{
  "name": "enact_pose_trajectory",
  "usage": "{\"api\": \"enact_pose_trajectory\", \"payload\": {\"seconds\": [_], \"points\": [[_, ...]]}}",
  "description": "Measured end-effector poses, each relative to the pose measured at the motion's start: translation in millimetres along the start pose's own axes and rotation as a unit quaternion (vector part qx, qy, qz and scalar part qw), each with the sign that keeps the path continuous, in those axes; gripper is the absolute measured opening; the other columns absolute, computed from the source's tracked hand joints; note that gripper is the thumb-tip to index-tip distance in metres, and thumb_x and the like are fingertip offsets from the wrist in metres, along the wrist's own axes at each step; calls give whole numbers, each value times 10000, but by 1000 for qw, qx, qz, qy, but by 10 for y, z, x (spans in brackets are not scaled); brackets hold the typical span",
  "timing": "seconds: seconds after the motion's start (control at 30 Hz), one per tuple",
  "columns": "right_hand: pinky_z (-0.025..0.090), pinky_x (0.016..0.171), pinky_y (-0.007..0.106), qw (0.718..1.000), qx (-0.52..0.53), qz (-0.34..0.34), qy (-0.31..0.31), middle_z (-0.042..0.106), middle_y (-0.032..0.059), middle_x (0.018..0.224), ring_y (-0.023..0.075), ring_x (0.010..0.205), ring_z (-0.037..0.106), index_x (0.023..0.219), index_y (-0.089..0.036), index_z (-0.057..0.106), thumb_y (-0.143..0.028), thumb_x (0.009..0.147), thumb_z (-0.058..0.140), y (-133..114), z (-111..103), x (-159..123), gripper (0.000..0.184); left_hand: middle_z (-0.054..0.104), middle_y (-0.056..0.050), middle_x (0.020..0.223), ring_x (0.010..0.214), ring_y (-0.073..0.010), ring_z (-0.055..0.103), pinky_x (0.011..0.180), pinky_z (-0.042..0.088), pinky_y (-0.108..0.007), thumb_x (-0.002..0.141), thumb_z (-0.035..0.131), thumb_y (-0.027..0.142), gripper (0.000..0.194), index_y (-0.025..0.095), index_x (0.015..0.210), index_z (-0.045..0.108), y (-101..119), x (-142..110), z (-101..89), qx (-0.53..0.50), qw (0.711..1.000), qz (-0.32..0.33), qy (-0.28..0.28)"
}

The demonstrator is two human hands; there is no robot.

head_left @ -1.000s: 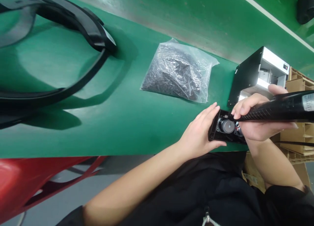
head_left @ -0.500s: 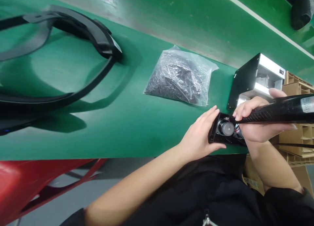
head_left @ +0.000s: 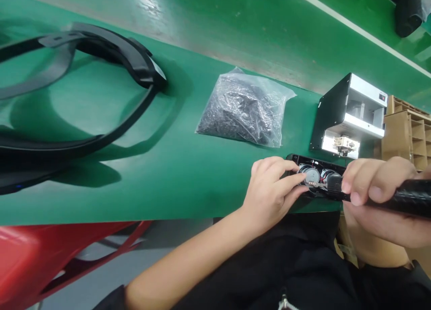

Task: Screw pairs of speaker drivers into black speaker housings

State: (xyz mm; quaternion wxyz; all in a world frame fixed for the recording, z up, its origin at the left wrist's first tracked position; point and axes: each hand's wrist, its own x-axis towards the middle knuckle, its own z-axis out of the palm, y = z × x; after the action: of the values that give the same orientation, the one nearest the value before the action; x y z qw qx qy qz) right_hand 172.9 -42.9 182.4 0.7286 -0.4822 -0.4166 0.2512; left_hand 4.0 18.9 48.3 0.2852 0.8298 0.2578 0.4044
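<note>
Gripping the tool [head_left: 412, 198] in the right hand [head_left: 380, 184], bunching the left hand [head_left: 267, 193] near its tip, perhaps pinching, impossible to tell; working over the housing [head_left: 294, 158] on the table [head_left: 175, 175], probably handling light and stiff, favoring rim holds, sparing fragile speakers [head_left: 313, 175].

From here I see what looks like a workshop or assembly area: a long, glossy green tabletop [head_left: 161, 180], a black-and-silver boxy machine [head_left: 350, 115], a clear plastic bag of small dark pieces [head_left: 245, 108], and brown cardboard compartment boxes [head_left: 399, 130].
</note>
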Motion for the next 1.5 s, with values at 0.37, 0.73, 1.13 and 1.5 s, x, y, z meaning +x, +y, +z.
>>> {"api": "enact_pose_trajectory", "payload": {"seconds": [0.37, 0.73, 1.13, 1.5], "points": [[571, 447, 349, 998, 28, 21, 44, 703, -54, 578, 169, 377, 545, 1176, -349, 783, -614, 1051, 601, 13, -4, -54, 345, 862, 0, 987, 988, -191, 773, 920, 515, -414, 1113, 676, 323, 163, 258, 1005, 780, 44, 76, -37, -96, 994, -3, -46], [553, 421, 337, 999, -15, -17, 29, 646, -82, 575, 164, 368, 535, 1206, -376, 749, -791, 1012, 511, 183, 45, 73, 516, 772, -150, 1373, 1287, -316, 713, 1097, 514, -485, 1088, 666, 548, 560, 256, 1559, 585, -48, 26, 6, -83, 995, 0, -58], [501, 353, 307, 992, -12, -122, -20, 657, -54, 591, 163, 341, 499, 1272, -320, 735, -879, 970, 441, 810, 30, 188, 700, 593, -237, 1635, 1501, -452, 578, 1215, 449, -594, 796, 797, 874, 1287, 273, 1784, 233, -298, -137, 158, -75, 989, -58, -115], [458, 328, 279, 989, -67, -130, -30, 604, -86, 568, 146, 309, 466, 1303, -386, 726, -952, 941, 90, 916, 29, 181, 926, 575, -261, 1649, 1514, -451, 572, 1191, 457, -592, 867, 722, 871, 1226, 253, 1791, 208, -311, -115, 124, -85, 986, -41, -138]]}}
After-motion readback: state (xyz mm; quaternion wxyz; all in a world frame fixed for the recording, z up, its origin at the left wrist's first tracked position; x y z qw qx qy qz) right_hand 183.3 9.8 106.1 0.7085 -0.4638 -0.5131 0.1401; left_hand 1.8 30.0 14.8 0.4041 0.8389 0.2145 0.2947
